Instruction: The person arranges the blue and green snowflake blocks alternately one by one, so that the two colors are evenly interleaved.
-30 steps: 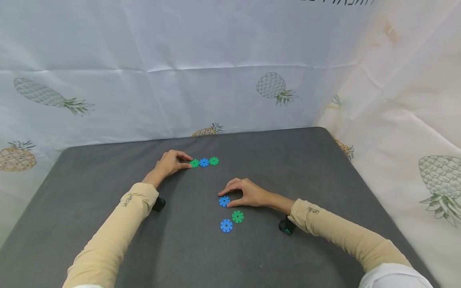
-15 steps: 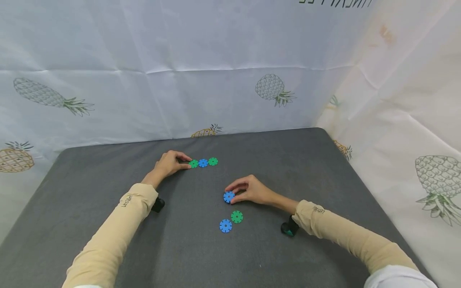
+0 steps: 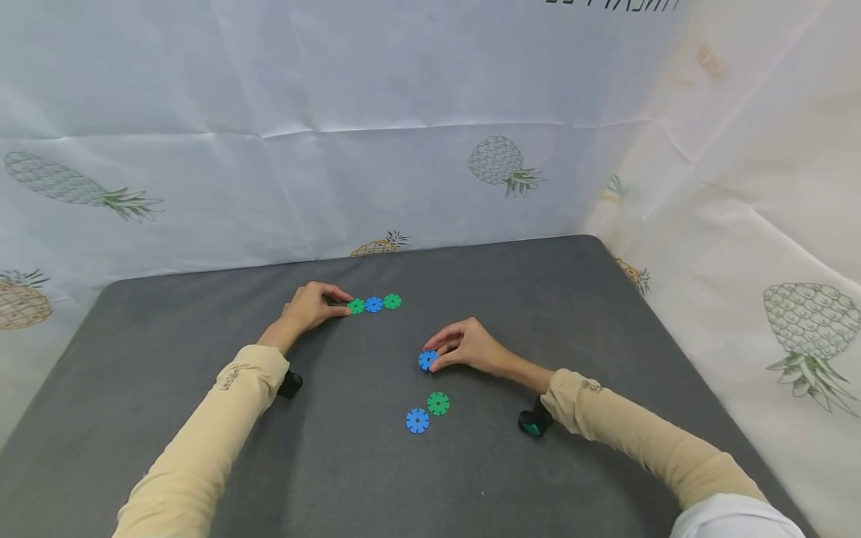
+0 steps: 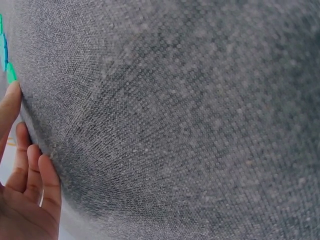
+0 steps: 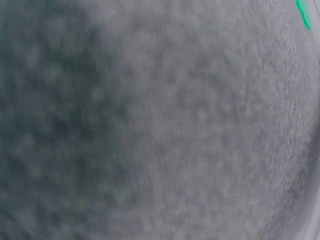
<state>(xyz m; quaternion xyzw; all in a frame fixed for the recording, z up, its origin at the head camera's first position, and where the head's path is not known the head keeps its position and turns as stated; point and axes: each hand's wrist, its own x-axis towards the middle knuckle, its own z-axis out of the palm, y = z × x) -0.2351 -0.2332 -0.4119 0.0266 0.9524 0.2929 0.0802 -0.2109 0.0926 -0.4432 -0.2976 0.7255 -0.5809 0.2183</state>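
Observation:
Three notched plastic discs lie in a row toward the back of the table: a green disc (image 3: 356,306), a blue disc (image 3: 374,304) and another green disc (image 3: 392,301). My left hand (image 3: 311,306) pinches the left end of this row, thumb and finger at the first green disc's edge. In the left wrist view, the thumb tip of that hand (image 4: 27,185) meets the green disc (image 4: 11,73). Between thumb and fingers, my right hand (image 3: 474,347) holds a separate blue disc (image 3: 427,360), tilted, in front of the row. The right wrist view does not show the hand.
Nearer the front, a loose green disc (image 3: 439,403) and a loose blue disc (image 3: 417,421) lie close together on the grey table (image 3: 363,478). White pineapple-print cloth (image 3: 403,179) hangs behind and to the right of the table.
My right hand has picked up the blue disc and moved it slightly back, away from the two loose discs. The left hand stays at the row. The head view has shifted slightly.

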